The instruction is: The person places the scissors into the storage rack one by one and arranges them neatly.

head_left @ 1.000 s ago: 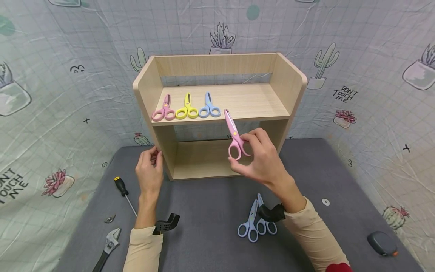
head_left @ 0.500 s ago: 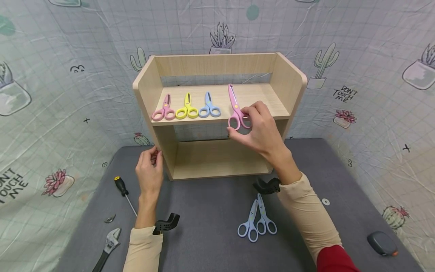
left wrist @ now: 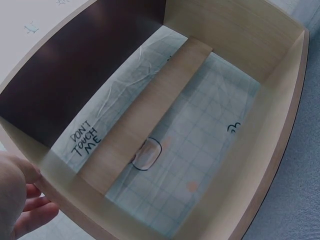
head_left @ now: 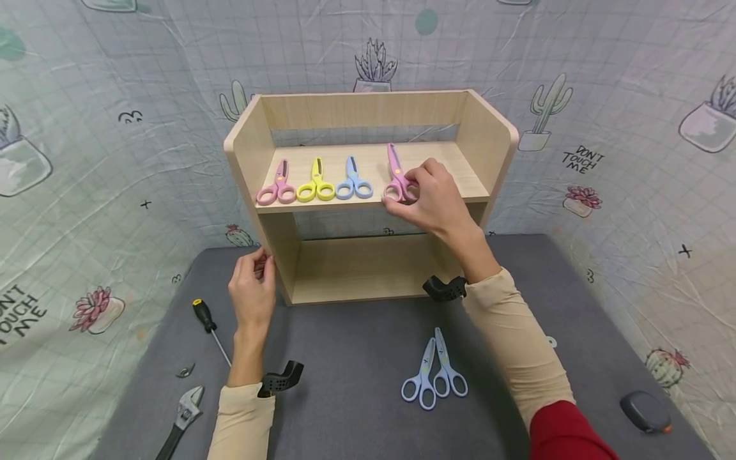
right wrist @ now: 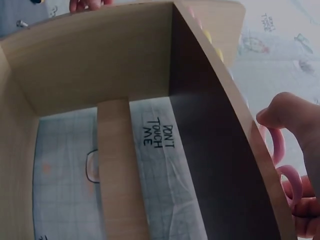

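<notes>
Head view: a wooden shelf unit [head_left: 368, 191] is seen at centre frame on a grey mat [head_left: 356, 383].
Right hand [head_left: 428, 198]: the handle loops of the pink scissors [head_left: 395, 174] are pinched between thumb and curled fingers; the blades are laid on the upper shelf, pointing to the back.
Row so far: small pink scissors [head_left: 276, 185], yellow scissors [head_left: 315, 182] and blue scissors [head_left: 353, 180] are lined up left of centre, loops at the front edge.
Left hand [head_left: 252, 291]: fingers are loosely curled, fingertips touching the lower left front edge of the unit.
Right wrist view: pink loops [right wrist: 285, 165] are seen against the shelf lip, gripped by fingers [right wrist: 287, 112].
Doing it well: by judgement, loops should be levelled with the neighbours, spacing matched, blades kept parallel, the unit steadied.
Lower frame: two blue scissors [head_left: 434, 377], a screwdriver [head_left: 209, 326] and a wrench [head_left: 184, 415] are left on the mat.
</notes>
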A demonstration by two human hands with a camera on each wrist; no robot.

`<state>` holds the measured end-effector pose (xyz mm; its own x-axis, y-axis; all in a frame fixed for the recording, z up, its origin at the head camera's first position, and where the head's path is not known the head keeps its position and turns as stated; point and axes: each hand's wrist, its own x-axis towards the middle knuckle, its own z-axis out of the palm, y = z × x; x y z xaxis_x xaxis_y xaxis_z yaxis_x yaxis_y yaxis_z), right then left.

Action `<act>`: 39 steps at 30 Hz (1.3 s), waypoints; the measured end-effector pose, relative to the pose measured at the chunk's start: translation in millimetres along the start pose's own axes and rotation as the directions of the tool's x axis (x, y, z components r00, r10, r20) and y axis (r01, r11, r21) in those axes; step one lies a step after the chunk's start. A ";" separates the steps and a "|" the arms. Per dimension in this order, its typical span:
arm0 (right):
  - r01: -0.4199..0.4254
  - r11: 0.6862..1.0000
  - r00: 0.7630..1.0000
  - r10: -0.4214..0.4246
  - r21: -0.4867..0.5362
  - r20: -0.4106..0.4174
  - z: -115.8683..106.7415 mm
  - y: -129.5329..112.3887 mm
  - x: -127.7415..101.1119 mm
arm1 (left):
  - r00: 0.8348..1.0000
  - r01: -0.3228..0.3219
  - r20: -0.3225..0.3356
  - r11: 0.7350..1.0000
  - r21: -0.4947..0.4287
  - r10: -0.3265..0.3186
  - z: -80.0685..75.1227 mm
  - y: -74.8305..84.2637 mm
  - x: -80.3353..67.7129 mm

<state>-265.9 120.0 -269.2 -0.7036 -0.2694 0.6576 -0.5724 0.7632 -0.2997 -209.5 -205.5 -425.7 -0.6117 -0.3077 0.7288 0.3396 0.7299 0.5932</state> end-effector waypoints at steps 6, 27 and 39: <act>-0.043 0.999 0.996 0.044 -0.010 0.079 -1.1 3.3 9.4 | 1.000 -0.007 -0.012 1.000 -0.016 0.006 0.4 0.2 1.4; -0.144 0.990 0.943 0.137 0.000 0.303 -3.3 3.4 29.2 | 1.000 0.000 -0.009 1.000 -0.020 0.000 0.7 -1.5 -0.2; -0.142 0.988 0.950 0.152 -0.056 0.273 -2.0 3.2 26.8 | 1.000 0.002 -0.021 0.999 -0.047 -0.003 2.2 -2.8 0.3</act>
<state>-285.7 116.4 -251.2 -0.8703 -0.3006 0.3901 -0.4424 0.8252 -0.3511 -212.2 -206.3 -427.9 -0.5974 -0.3228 0.7341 0.3713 0.7001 0.6100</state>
